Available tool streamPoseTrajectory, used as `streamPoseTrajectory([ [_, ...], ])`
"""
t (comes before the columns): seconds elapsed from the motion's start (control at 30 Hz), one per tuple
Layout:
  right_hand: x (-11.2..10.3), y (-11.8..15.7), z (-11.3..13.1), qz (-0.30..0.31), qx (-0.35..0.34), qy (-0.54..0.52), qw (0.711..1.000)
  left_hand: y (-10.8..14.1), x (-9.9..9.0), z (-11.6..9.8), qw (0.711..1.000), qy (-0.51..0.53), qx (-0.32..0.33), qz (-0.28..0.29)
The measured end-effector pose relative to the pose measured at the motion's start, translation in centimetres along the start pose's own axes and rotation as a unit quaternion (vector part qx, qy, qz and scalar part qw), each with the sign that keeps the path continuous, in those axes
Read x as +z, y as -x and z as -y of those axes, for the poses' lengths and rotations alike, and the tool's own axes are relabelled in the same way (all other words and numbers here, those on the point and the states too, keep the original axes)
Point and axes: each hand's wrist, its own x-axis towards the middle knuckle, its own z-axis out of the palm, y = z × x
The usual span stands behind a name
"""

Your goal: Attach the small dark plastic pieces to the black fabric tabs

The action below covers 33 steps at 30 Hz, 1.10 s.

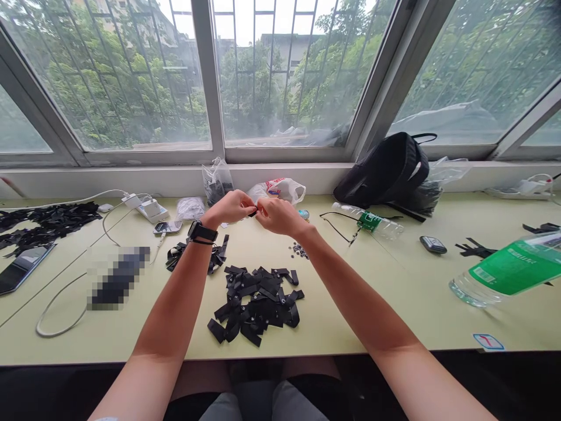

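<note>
Head view: the person's left hand [232,207] and right hand [280,216] met above a pale green tabletop [350,316]. The fingers [263,206] of both hands were clenched close together, pinching a small black fabric tag [253,213] between them, with most of it hidden by the fingertips. A black wristwatch [202,232] circled the left wrist.

At six o'clock from the hands lay a loose heap of flat black fabric tags [254,304], and at eight o'clock a smaller tangled bunch of black fabric strips [197,254]. At four o'clock, close to the right forearm, sat a little cluster of small round dark metal snaps [298,250].

At twelve o'clock, a clear plastic bag of black pieces [218,182] stood at the foot of the window, with a white plastic carrier bag [278,190] at one o'clock. A black fabric backpack [381,169] slumped at two o'clock. At three o'clock, thin black-framed glasses [339,225] lay beside a clear plastic water bottle with a green label [368,222]. At nine o'clock were a black smartphone [166,228] and a white plug charger [151,207], and beyond them a wide spread of black fabric strips [48,225].
</note>
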Motion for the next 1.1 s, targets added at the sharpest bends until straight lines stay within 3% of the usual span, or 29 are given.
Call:
streamPoseTrajectory([
  [0.23, 0.1, 0.0, -0.1, 0.028, -0.006, -0.010, 1.000, -0.2, 0.2, 0.2, 1.000, 0.001, 0.005, 0.007],
  [0.77, 0.2, 0.0, 0.6, 0.060, -0.027, 0.115, 0.991, 0.1, 0.8, -0.9, 0.998, -0.039, -0.017, -0.036],
  [1.1, 0.2, 0.0, 0.4, 0.021, -0.021, 0.118, 0.993, 0.1, 0.8, -1.6, 0.999, 0.015, -0.010, -0.043],
])
